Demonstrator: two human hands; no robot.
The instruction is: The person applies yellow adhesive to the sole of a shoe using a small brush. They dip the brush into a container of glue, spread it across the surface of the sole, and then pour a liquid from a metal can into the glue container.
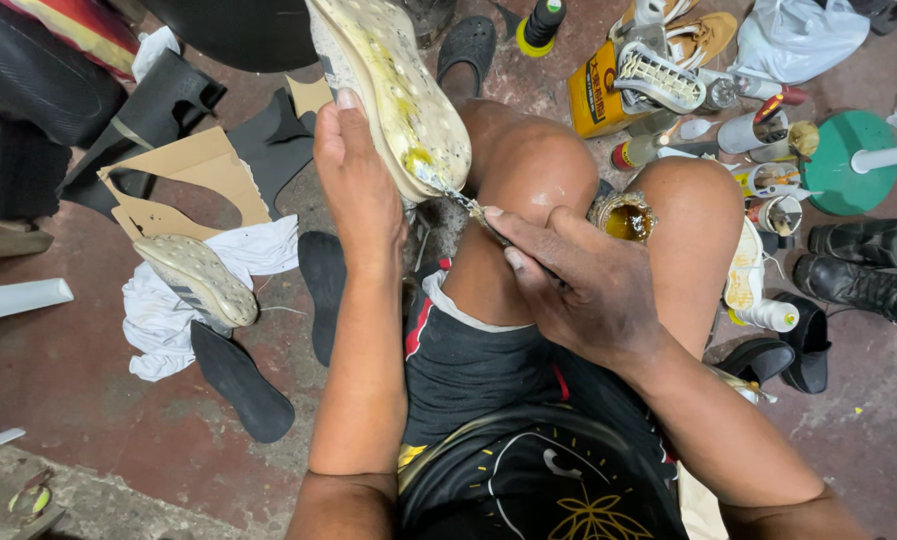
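My left hand holds a shoe sole upright by its edge, the pale dotted inner face turned toward me and smeared with yellow glue near its lower end. My right hand grips a thin tool, perhaps a small brush, whose tip touches the glue-wet heel part of the sole. Both hands work above my bare knees. An open glue tin with amber glue sits between my knees, just beyond my right hand.
A second pale sole lies on a white cloth at left, with black insoles and cardboard around it. Tins, tubes, a green disc and black shoes crowd the right side of the red floor.
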